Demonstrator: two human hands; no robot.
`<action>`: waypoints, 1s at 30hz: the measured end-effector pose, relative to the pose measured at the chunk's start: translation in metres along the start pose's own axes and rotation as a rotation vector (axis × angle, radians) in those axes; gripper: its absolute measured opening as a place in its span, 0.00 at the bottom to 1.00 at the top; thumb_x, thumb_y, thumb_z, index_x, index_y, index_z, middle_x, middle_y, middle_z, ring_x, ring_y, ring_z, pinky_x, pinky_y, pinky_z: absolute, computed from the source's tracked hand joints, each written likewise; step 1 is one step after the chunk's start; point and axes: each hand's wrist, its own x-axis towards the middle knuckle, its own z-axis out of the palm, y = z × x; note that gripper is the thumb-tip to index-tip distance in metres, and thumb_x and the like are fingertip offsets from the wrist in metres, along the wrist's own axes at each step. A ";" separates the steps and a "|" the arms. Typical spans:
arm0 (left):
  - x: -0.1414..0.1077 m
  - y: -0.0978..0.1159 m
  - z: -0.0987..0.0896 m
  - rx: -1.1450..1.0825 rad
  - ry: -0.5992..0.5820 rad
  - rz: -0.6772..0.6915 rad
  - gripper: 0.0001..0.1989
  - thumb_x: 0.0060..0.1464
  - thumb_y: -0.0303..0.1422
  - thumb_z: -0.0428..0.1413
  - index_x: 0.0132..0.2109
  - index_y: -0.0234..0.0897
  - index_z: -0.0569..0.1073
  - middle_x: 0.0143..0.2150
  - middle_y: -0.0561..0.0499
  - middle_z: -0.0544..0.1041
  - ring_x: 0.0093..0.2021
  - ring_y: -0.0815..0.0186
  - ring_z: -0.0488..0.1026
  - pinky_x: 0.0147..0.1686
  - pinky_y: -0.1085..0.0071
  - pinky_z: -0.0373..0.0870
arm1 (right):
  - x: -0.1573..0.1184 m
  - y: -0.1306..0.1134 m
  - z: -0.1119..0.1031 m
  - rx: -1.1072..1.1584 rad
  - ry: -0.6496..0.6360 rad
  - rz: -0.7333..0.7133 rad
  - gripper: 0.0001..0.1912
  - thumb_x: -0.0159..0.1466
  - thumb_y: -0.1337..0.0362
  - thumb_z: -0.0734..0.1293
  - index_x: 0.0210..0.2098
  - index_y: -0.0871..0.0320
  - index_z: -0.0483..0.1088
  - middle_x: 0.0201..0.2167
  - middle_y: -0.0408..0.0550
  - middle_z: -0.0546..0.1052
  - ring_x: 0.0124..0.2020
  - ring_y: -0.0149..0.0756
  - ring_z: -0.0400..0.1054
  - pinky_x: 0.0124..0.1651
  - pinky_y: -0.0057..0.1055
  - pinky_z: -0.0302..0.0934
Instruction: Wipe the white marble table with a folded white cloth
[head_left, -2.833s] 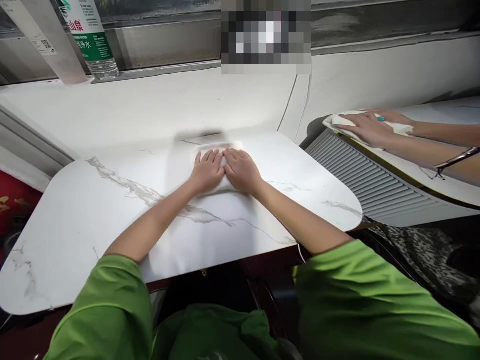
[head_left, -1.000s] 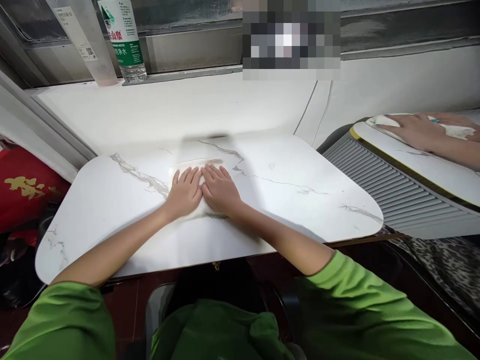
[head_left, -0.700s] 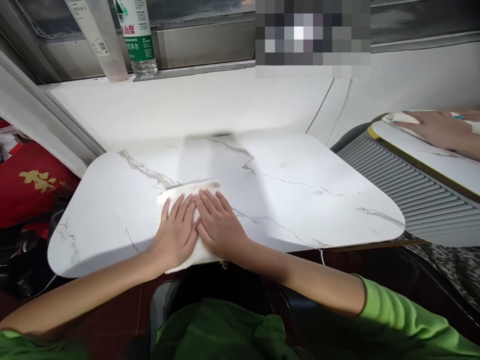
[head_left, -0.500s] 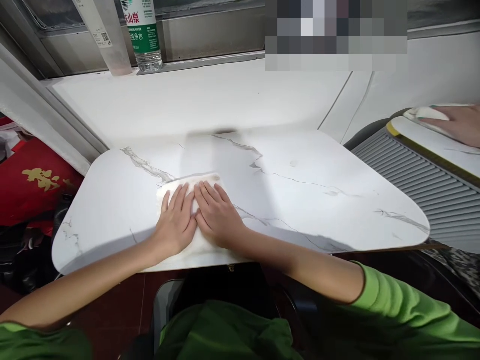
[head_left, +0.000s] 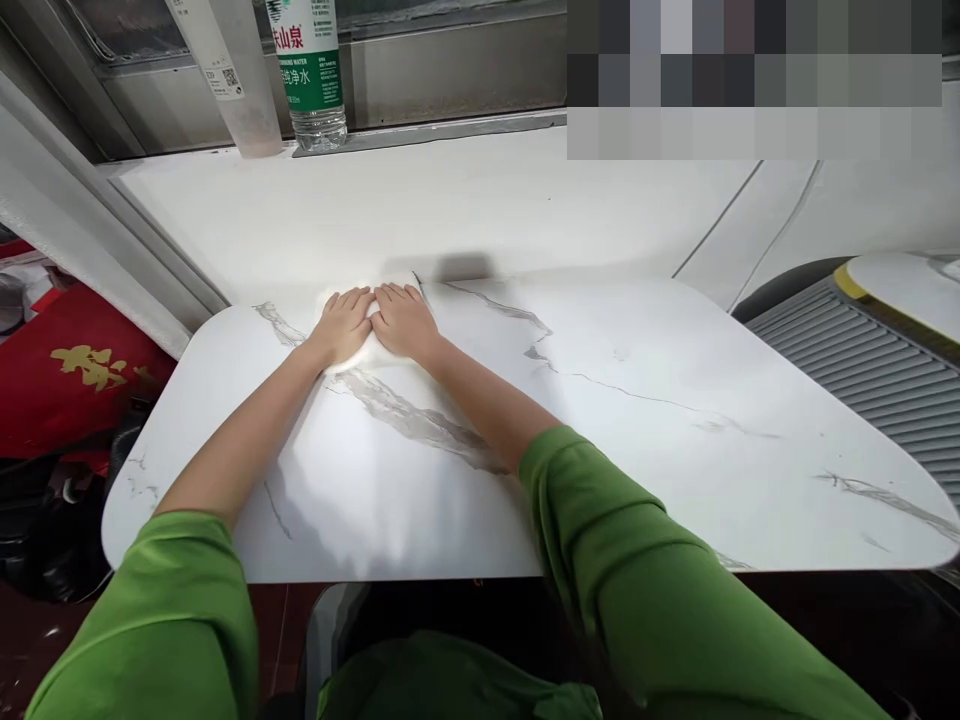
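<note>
A folded white cloth [head_left: 367, 352] lies on the white marble-patterned table [head_left: 637, 450], close to its far edge by the wall. Flat on the cloth rests my left hand [head_left: 343, 328], its fingers stretched forward. Right beside it, my right hand [head_left: 405, 320] presses on the same cloth, fingers extended and the two hands touching or nearly so. Most of the cloth is hidden under my palms and fingers. Both forearms reach across the tabletop.
On the window ledge stand a green-labelled water bottle [head_left: 315, 80] and a tall translucent cup [head_left: 240, 90]. A red bag [head_left: 82, 370] sits at the left, near a black bag [head_left: 56, 535]. To the right is a grey ribbed seat [head_left: 862, 350] beside another white table [head_left: 907, 285].
Both my hands have slid the cloth away from me, from near the front edge to the far edge of the table. The other person's hand at the right has left view.
</note>
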 end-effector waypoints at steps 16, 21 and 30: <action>-0.064 0.018 -0.001 -0.008 -0.010 0.092 0.28 0.66 0.36 0.37 0.70 0.34 0.56 0.73 0.42 0.57 0.73 0.58 0.49 0.72 0.53 0.40 | -0.061 -0.030 -0.014 0.088 -0.033 0.106 0.28 0.67 0.68 0.54 0.65 0.69 0.62 0.68 0.57 0.63 0.70 0.42 0.53 0.72 0.41 0.40; -0.138 0.026 -0.008 -0.036 -0.011 0.108 0.28 0.68 0.38 0.35 0.70 0.34 0.55 0.73 0.43 0.57 0.74 0.58 0.48 0.72 0.51 0.39 | -0.112 -0.076 -0.022 0.144 -0.068 0.063 0.29 0.67 0.70 0.54 0.66 0.70 0.60 0.69 0.58 0.61 0.71 0.42 0.51 0.73 0.43 0.39; -0.220 0.022 -0.034 -0.086 -0.073 -0.016 0.26 0.65 0.36 0.38 0.67 0.38 0.59 0.71 0.42 0.60 0.72 0.54 0.54 0.70 0.47 0.47 | -0.144 -0.143 -0.030 0.549 -0.249 0.088 0.34 0.64 0.68 0.56 0.70 0.67 0.54 0.72 0.54 0.55 0.74 0.38 0.40 0.75 0.44 0.31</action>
